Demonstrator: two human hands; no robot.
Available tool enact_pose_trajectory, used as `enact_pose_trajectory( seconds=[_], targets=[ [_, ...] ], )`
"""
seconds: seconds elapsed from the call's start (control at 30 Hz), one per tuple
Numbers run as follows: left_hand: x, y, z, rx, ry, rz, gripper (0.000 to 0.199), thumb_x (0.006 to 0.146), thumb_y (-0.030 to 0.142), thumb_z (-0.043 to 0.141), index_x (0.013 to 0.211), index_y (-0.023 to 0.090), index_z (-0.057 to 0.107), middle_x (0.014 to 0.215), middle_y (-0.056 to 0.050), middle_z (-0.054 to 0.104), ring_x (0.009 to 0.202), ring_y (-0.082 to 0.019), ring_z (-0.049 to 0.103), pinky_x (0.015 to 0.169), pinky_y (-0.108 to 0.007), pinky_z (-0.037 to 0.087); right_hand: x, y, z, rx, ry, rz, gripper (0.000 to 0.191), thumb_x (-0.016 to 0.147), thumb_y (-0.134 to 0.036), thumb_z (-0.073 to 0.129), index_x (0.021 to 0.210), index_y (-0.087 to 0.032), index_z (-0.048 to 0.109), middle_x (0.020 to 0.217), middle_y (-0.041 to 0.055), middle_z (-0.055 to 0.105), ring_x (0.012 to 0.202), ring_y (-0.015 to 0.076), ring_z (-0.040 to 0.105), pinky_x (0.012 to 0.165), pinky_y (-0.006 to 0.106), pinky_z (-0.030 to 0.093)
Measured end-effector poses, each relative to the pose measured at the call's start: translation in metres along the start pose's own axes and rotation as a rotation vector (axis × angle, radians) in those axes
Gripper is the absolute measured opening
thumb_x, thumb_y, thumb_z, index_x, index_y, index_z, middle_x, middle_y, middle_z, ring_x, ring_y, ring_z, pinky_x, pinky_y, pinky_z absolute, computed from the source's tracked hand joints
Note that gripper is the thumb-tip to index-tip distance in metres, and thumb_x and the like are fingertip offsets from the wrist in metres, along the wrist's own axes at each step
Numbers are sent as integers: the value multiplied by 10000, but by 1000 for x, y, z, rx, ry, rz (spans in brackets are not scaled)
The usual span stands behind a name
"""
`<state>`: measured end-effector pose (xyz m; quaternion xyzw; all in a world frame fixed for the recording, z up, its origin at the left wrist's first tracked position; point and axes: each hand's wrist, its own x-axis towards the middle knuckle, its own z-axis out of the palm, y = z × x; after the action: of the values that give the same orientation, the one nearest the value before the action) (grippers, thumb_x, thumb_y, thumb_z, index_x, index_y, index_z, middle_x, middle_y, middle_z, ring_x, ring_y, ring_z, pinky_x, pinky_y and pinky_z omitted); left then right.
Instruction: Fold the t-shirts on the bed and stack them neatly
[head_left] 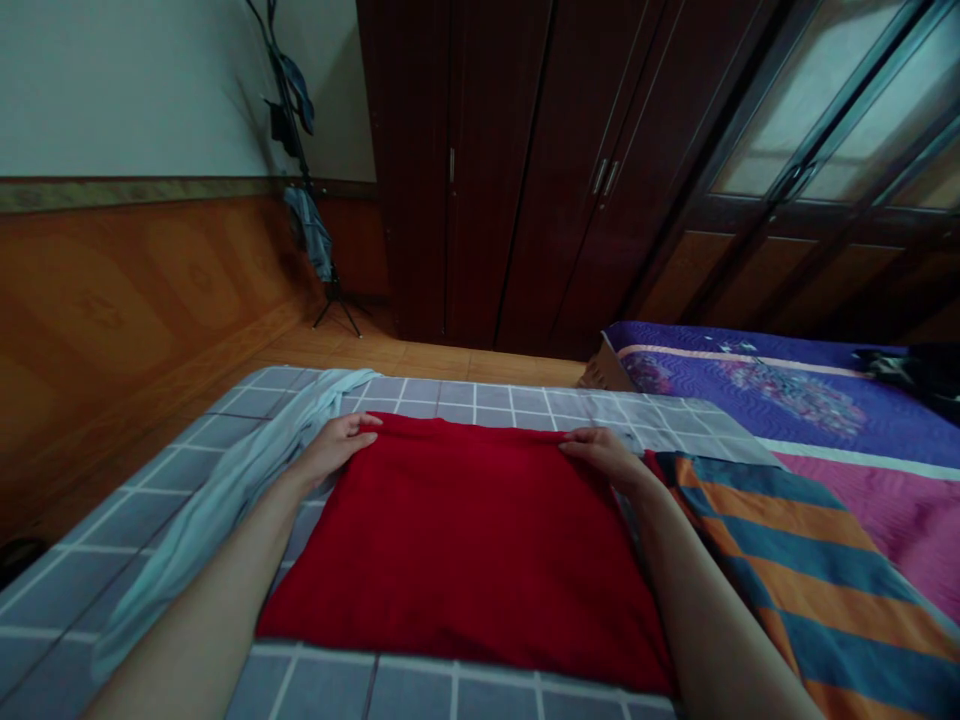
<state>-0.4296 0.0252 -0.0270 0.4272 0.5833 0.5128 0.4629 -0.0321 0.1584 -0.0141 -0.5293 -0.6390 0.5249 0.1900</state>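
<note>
Fingers: left hand [337, 447] at the red cloth's [465, 540] 11 o'clock corner, right hand [609, 458] at its 1 o'clock corner — thumbs apart from forefingers, grip unclear.
Red cloth: flat on the checked cover [420, 685], between the forearms.
Pale cloth [217, 500]: bunched, 9 o'clock.
Striped cloth [817, 560]: 3 o'clock — partly behind the right forearm.
Wardrobe [517, 180]: 12 o'clock.

- Left hand [337, 447]: bare, with slim fingers and a smooth back.
- Right hand [606, 456]: bare, of much the same build, the fingers slender and tapering.
- Left forearm [206, 585]: bare from the wrist to the lower edge of the view, narrow at the wrist, fuller toward the elbow.
- Right forearm [709, 590]: bare likewise, smooth in outline, widening from a narrow wrist.
- Fingernails: too small to make out clearly.
</note>
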Motion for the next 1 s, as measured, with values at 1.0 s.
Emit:
enact_pose_trajectory(
  seconds=[1.0],
  targets=[
    [-11, -3, 40, 1056, -207, 498, 333, 850, 300, 523, 1148, 207, 638, 1265, -78, 584, 1181, -233, 510, 1035, -377, 355, -49, -49, 105, -1100, 81, -475, 295, 881, -389, 507, 996, -170, 669, 1060, 119, 637, 1015, 264, 560, 848, 342, 418]
  ],
)
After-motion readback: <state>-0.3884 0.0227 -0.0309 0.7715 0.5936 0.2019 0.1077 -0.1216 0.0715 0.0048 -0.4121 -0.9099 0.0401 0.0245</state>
